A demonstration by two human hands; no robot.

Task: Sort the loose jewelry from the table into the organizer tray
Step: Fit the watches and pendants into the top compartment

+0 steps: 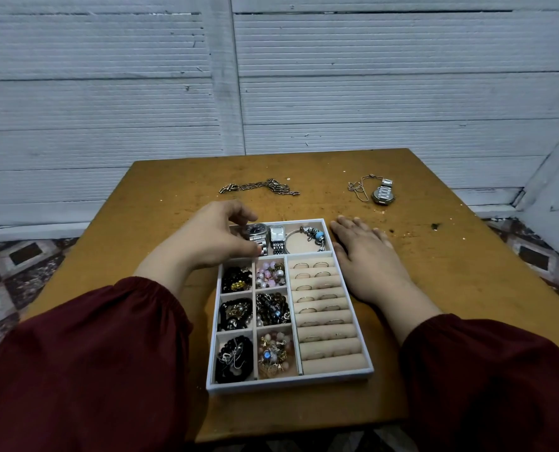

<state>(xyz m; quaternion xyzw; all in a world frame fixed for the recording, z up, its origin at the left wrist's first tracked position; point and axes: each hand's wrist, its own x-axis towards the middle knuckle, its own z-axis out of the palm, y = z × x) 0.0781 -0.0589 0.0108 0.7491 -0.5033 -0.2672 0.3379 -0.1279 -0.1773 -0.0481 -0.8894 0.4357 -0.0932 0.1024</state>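
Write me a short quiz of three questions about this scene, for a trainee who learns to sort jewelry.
1. True or false: the right hand lies flat on the table beside the organizer tray.
2. Which lies outside the tray? A) thick chain B) pink beads C) rings
3. Fill in: the left hand curls over a ___ in the tray's far compartment.
Key: 1 true; 2 A; 3 watch.

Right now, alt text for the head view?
The left hand curls around a silver watch in the top compartment of the organizer tray; the right hand lies flat on the table beside it. A chunky chain and a second watch lie loose beyond the tray.
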